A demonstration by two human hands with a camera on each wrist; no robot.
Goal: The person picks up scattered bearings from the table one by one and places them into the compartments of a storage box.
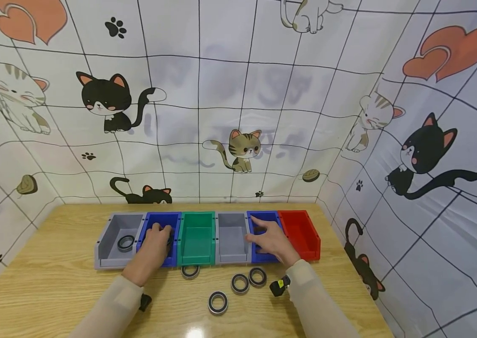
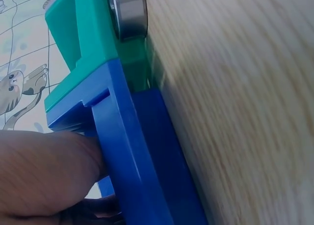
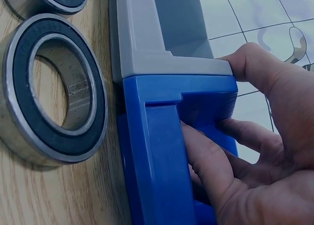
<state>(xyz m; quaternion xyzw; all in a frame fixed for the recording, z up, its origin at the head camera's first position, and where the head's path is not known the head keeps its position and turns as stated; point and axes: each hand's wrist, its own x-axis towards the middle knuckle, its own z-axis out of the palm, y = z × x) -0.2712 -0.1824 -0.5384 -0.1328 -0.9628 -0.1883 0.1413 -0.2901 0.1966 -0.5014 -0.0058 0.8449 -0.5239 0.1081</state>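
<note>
My left hand reaches down into the left blue bin, fingers bent. A dark curved edge, seemingly a ball bearing, shows beside the fingers; whether they hold it is hidden. In the left wrist view, the bin's wall covers the fingertips. My right hand is at the right blue bin, thumb and fingers spread apart. In the right wrist view, one digit touches the grey bin's edge while others dip into the blue bin. Something dark lies under that hand, partly hidden.
A grey bin at the left end contains a bearing. Between the blue bins stand a green bin and another grey bin; a red bin ends the row. Several bearings lie on the wooden table in front.
</note>
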